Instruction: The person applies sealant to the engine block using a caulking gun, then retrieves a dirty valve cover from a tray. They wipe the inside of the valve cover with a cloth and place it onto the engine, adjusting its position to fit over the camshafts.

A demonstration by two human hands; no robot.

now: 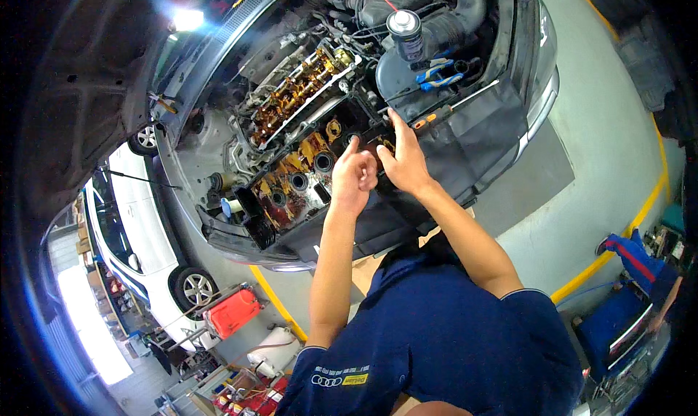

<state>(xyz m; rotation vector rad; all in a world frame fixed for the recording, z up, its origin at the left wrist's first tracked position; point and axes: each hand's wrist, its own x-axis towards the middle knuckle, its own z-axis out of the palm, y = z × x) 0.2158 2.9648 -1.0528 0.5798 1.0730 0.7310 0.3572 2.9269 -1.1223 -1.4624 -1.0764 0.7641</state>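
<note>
My left hand (355, 180) is over an upturned engine valve cover (291, 161), black with amber oil stains and several round holes. Its index finger points at the cover's right part, while the other fingers curl in with nothing visible between them. My right hand (406, 160) is at the cover's right end, fingers stretched out and thumb apart. Whether either hand touches the cover is hard to tell. Behind it lies the uncovered cylinder head (302, 92), its camshafts golden with oil. Right of my right hand lies an orange-and-black-handled screwdriver (434, 118).
A spray can (405, 32) with a red straw and blue-handled pliers (440, 76) rest on the engine bay's right side. A black fender mat (465, 140) drapes the car's front edge. The raised bonnet (80, 74) hangs at left. A white car (138, 220) stands beyond.
</note>
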